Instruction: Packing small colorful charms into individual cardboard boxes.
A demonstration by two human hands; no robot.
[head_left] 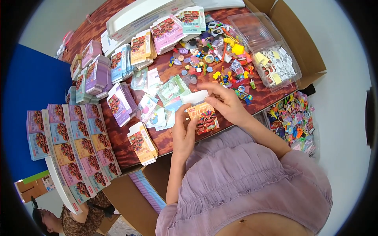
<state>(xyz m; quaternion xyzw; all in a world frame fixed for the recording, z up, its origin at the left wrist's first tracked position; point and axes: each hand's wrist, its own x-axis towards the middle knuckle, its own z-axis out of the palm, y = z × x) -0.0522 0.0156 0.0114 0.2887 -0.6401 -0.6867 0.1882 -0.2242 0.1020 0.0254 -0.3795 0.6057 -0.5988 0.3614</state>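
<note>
Between my hands, near the table's front edge, is a small orange cardboard box (205, 118) with a colourful cartoon figure on its front. Its white top flap (194, 96) stands up, unfolded. My left hand (183, 129) is closed on the box's left side, thumb on the front. At the upper right, my right hand (223, 101) pinches the box beside the flap. What is inside the box cannot be seen. Just beyond my hands lie printed plastic bags or cards (173, 89), some green and some pale blue. A stack of flat orange boxes (142, 143) rests left of my left hand.
Flattened boxes (167, 33) in several colours line the table's far and left sides. Small toy charms (220, 47) spread at the back right, beside a clear plastic tray (293, 80) of stickers. Filled display boxes (75, 147) stand left; a person (75, 220) is beyond them.
</note>
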